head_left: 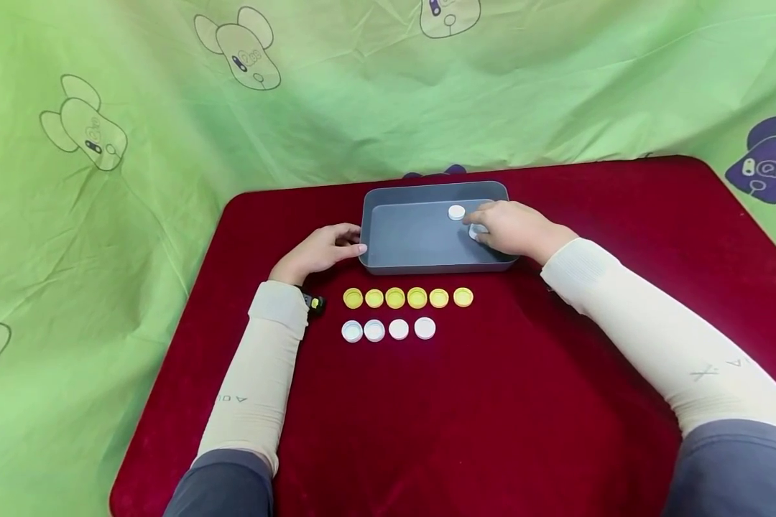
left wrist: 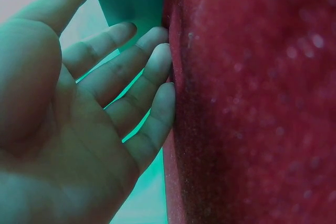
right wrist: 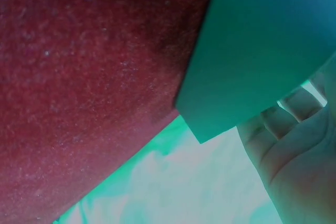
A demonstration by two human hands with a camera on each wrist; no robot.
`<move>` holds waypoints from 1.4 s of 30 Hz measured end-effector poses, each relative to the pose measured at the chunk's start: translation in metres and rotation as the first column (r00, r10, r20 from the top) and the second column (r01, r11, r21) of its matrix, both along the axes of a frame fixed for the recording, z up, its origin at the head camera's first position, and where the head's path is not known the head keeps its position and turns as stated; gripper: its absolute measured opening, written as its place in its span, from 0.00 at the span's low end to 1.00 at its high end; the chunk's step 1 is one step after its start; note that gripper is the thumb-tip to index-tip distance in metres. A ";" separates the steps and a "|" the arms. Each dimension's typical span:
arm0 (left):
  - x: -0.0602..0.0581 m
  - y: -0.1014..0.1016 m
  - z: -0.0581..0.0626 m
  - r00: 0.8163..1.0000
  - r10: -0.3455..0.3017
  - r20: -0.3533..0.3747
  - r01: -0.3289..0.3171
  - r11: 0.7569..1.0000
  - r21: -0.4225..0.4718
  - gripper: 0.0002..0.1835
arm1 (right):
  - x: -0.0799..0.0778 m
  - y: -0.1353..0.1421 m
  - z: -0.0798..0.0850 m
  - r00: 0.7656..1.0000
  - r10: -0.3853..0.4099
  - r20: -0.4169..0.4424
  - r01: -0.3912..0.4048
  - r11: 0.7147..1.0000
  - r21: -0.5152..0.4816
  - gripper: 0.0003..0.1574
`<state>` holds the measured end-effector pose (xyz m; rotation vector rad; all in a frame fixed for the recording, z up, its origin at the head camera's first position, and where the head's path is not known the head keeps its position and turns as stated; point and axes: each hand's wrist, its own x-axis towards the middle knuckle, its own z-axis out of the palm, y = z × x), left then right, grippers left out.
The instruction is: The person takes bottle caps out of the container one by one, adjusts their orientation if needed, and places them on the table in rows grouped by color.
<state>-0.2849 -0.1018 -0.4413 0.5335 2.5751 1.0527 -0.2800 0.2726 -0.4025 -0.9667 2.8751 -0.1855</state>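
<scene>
A grey rectangular tray (head_left: 420, 269) stands on the table. Inside it lies a white bottle cap (head_left: 456, 212). A second white bottle cap (head_left: 474, 231) shows between the thumb and fingers of my right hand (head_left: 514, 226), which reaches over the tray's right side and pinches it. The tray wall hides those fingertips in the right wrist view. At the tray's left end my left hand (head_left: 320, 251) rests with loose, spread fingers, its thumb by the front left corner; nothing is held in it.
In front of the tray runs a row of several yellow bottle caps (head_left: 395, 298). Nearer is a shorter row of several white caps (head_left: 399, 329). A red cloth (head_left: 491, 431) covers the table, and a green patterned curtain (head_left: 362, 86) hangs behind it.
</scene>
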 end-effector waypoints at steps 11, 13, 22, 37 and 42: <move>0.000 0.001 0.001 1.000 0.007 0.006 -0.007 1.000 -0.006 0.28 | 0.007 0.000 0.006 0.997 0.043 -0.057 -0.045 0.999 -0.021 0.19; 0.000 0.001 0.001 1.000 0.006 0.007 -0.005 1.000 -0.004 0.29 | 0.007 0.000 0.007 0.997 0.046 -0.063 -0.048 0.999 -0.022 0.19; 0.001 0.002 0.003 1.000 0.009 0.005 -0.009 1.000 -0.014 0.28 | 0.012 0.002 0.019 0.998 0.032 -0.060 -0.034 0.999 -0.030 0.20; 0.000 0.003 0.003 1.000 0.000 0.015 0.000 1.000 -0.019 0.29 | 0.031 0.000 0.023 0.991 0.079 -0.105 -0.082 0.996 -0.020 0.19; 0.000 0.003 0.004 1.000 -0.001 0.017 0.001 1.000 -0.031 0.29 | 0.036 0.002 0.026 0.988 0.092 -0.125 -0.096 0.995 -0.030 0.18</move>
